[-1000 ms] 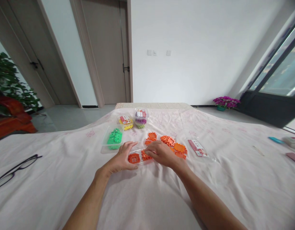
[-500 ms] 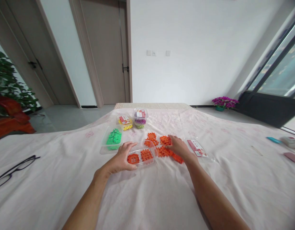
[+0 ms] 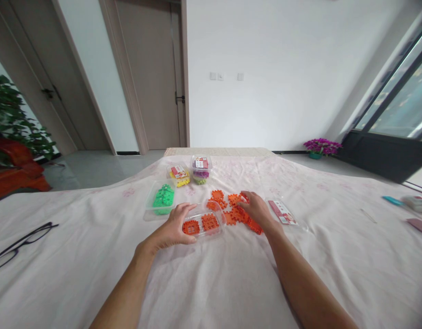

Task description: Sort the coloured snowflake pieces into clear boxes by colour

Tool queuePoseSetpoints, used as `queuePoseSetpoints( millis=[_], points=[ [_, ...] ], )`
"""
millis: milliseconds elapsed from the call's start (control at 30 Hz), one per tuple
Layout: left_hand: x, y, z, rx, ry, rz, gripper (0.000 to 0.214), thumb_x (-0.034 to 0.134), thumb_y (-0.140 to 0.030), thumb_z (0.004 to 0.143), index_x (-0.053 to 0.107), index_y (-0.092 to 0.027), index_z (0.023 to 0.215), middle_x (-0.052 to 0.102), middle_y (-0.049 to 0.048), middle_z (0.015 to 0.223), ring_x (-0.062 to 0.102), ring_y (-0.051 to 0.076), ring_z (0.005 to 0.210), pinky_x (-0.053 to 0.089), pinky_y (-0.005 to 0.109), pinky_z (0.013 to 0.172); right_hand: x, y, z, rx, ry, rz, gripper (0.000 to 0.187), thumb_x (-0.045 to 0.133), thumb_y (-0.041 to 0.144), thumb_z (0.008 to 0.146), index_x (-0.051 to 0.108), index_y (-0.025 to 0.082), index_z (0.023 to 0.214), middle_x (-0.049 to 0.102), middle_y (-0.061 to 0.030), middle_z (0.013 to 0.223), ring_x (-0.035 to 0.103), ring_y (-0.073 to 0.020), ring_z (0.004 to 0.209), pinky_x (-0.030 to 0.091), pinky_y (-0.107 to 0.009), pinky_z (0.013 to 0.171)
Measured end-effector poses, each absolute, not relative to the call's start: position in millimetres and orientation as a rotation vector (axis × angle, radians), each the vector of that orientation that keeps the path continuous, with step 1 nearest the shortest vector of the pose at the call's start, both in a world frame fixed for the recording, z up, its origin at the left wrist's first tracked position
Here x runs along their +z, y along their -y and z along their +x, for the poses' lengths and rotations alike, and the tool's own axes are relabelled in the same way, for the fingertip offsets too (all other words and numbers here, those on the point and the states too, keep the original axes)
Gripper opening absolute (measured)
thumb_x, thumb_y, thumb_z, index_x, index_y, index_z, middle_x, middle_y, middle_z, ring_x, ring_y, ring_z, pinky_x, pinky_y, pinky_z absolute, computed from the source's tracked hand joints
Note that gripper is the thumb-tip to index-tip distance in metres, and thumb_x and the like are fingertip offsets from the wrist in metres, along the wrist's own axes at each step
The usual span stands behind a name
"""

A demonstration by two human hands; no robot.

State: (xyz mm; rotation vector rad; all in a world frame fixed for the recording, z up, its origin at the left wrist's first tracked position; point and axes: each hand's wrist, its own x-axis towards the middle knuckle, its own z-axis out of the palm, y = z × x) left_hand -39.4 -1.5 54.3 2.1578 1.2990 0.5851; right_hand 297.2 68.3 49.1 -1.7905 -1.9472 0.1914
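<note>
My left hand (image 3: 178, 226) is curved around the left end of a clear plastic box (image 3: 220, 220), thumb on the near side and fingers on the far side. Two orange interlocking tiles (image 3: 209, 222) lie side by side in the box. To its right, several more orange toothed pieces (image 3: 230, 218) are spread loosely on the cloth. My right hand (image 3: 257, 210) is over this pile, its thumb and fingers closed on an orange interlocking piece (image 3: 244, 198), partly hidden by the fingers. Beside the right hand lies a clear lid with a red and white label (image 3: 282, 212).
An uncovered box of green pieces (image 3: 164, 196) stands left of my left hand. Behind are labelled boxes with yellow pieces (image 3: 182, 179) and purple pieces (image 3: 200, 174). Glasses (image 3: 22, 242) lie at far left; a blue item (image 3: 392, 200) is at far right. The cloth is wrinkled.
My right fingers have shifted slightly across the pile, and an orange piece at their tips now sits tilted, uncovering others below. My left hand and the box have stayed put.
</note>
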Motion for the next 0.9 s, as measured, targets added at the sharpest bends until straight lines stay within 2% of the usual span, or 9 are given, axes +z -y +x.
queuePoseSetpoints(
  millis=[267,400,600,733,900],
  points=[
    [54.9,2.6,-39.1,0.628,-1.29,2.125,0.099,0.078,-0.029,0.059,0.034,-0.026,0.148,0.028,0.0107,0.15,0.025,0.032,0.144,0.021,0.048,0.12,83.0,-39.3,236.8,0.421,2.156,-1.101,0.049,0.073,0.036,0.079,0.063,0.023,0.126,0.066,-0.0077,0.123,0.062,-0.0228,0.111,0.046,-0.037,0.098],
    [52.9,2.3,-39.8,0.661,-1.279,2.117,0.098,0.078,-0.028,0.058,0.036,-0.027,0.146,0.03,0.0108,0.148,0.025,0.032,0.144,0.02,0.049,0.12,78.6,-25.8,215.0,0.395,2.332,-0.992,0.049,0.075,0.033,0.079,0.064,0.023,0.125,0.067,-0.0086,0.122,0.06,-0.0247,0.114,0.045,-0.04,0.099],
    [48.0,0.2,-42.0,0.685,-1.254,2.128,0.099,0.079,-0.028,0.057,0.036,-0.029,0.147,0.03,0.0098,0.148,0.026,0.033,0.143,0.022,0.051,0.119,76.0,-26.6,213.9,0.354,2.4,-1.008,0.038,0.074,0.036,0.08,0.069,0.023,0.116,0.071,-0.0062,0.116,0.061,-0.024,0.112,0.043,-0.039,0.101],
    [47.9,0.0,-42.3,0.677,-1.261,2.134,0.099,0.079,-0.029,0.058,0.036,-0.028,0.147,0.03,0.0098,0.148,0.026,0.033,0.143,0.022,0.05,0.119,83.8,-32.7,225.4,0.335,2.305,-1.133,0.024,0.061,0.032,0.09,0.072,0.023,0.11,0.073,-0.0042,0.11,0.064,-0.0207,0.105,0.044,-0.034,0.096],
    [50.7,0.5,-41.4,0.644,-1.274,2.145,0.099,0.078,-0.029,0.058,0.035,-0.025,0.147,0.03,0.0109,0.148,0.026,0.033,0.143,0.022,0.048,0.12,83.7,-42.5,255.2,0.267,2.266,-1.516,0.032,0.059,0.021,0.085,0.071,0.022,0.115,0.07,-0.0071,0.116,0.062,-0.0232,0.109,0.044,-0.033,0.094]
  ],
)
